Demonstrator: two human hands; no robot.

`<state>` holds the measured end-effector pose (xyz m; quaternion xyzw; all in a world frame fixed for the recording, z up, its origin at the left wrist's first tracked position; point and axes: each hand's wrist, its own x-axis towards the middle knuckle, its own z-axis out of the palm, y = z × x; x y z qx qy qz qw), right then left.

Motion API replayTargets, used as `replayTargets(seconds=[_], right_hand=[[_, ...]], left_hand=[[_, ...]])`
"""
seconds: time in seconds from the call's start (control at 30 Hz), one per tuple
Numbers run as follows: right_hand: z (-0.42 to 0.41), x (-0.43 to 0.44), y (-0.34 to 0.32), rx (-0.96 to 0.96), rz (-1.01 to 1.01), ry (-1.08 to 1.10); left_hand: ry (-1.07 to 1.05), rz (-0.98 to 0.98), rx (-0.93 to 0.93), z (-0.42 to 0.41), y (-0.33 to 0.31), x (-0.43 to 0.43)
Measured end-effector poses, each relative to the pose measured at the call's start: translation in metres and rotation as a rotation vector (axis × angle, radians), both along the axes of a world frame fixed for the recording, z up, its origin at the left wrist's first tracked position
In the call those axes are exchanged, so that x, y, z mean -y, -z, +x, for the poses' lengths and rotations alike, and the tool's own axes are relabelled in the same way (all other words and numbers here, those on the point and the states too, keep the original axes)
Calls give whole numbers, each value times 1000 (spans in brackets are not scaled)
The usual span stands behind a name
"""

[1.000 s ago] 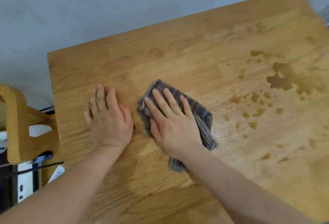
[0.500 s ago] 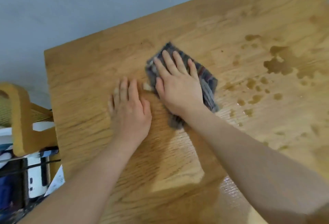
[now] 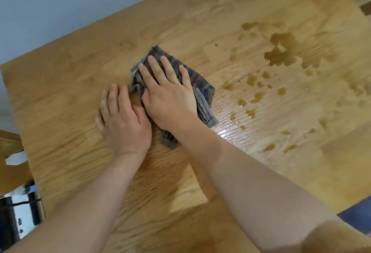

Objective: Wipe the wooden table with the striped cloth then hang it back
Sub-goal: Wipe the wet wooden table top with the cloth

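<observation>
Here the right hand (image 3: 168,96) lies spread flat on the cloth (image 3: 202,90), bunched mid-table (image 3: 60,92); the left hand (image 3: 124,120) rests flat just beside it, fingers together. A puddle (image 3: 281,52) and drops (image 3: 255,96) sit well to the right: a loosely folded cloth may smear them, or push liquid off the edge

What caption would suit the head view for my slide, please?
Right hand presses the striped cloth on the wooden table, left hand flat beside it, spilled liquid unwiped.
</observation>
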<state>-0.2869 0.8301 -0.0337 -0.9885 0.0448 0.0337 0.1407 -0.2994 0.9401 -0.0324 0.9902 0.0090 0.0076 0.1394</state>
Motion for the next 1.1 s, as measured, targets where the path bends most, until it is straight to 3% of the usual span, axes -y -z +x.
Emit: replayTargets(seconds=[0.1, 0.33, 0.4, 0.53, 0.63, 0.73, 0.8, 0.97, 1.03, 1.1], right_hand=[[-21, 0, 0, 10, 13, 52], [-218, 14, -9, -47, -19, -38], [-218, 31, -4, -52, -40, -38], [-157, 18, 2, 2, -53, 263], [-129, -31, 7, 19, -24, 153], [-153, -31, 4, 34, 5, 68], [-190, 0, 3, 48, 22, 174], [-259, 108, 3, -21, -86, 790], [-254, 108, 4, -23, -60, 938], [-236, 69, 4, -3, -45, 955]], left_hand=[[6, 5, 10, -1, 0, 0], [20, 8, -2, 1, -2, 0], [28, 19, -2, -1, -3, -1], [38, 16, -4, 0, -3, 0], [65, 8, 24, -1, -1, -3], [107, 24, 11, -6, 0, -8], [129, 20, -26, -7, -2, -11], [243, -22, -69, -52, -8, 8], [368, 17, -54, -84, -3, 20], [434, 51, -31, -99, 1, 25]])
